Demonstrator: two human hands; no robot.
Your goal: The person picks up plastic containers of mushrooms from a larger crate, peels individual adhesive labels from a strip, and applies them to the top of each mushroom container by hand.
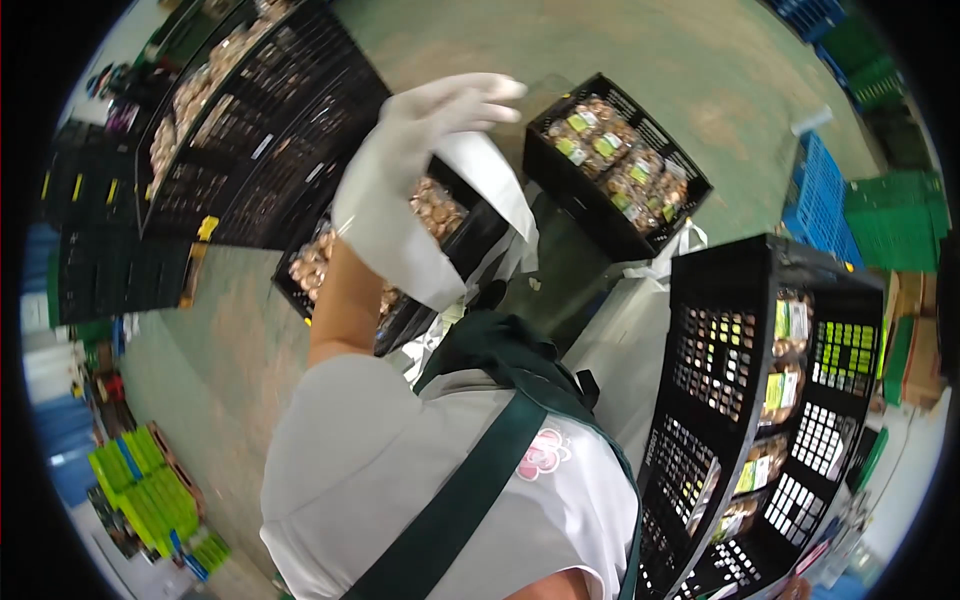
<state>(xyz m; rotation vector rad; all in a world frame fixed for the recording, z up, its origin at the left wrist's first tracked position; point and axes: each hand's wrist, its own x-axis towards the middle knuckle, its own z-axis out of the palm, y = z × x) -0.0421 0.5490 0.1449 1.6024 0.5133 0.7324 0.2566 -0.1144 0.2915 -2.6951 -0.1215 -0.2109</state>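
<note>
My left hand (440,112), in a loose white glove with a wide cuff, is raised with its fingers stretched out to the right. Just beneath it hangs a white strip (492,185) of paper or plastic; the hand seems not to grip it. Below the forearm stands a black crate (475,222) of loose brown mushrooms (436,208), partly covered by the arm. To its right, another black crate (577,212) holds clear packs of mushrooms (635,180) with green and white labels. My right hand cannot be made out.
Large stacked black crates (265,140) of mushrooms rise at the left. Close on my right, a tall black crate (700,400) holds labelled packs. Blue crates (822,200) and green crates (895,220) stand far right, and lime-green stacks (150,490) at lower left.
</note>
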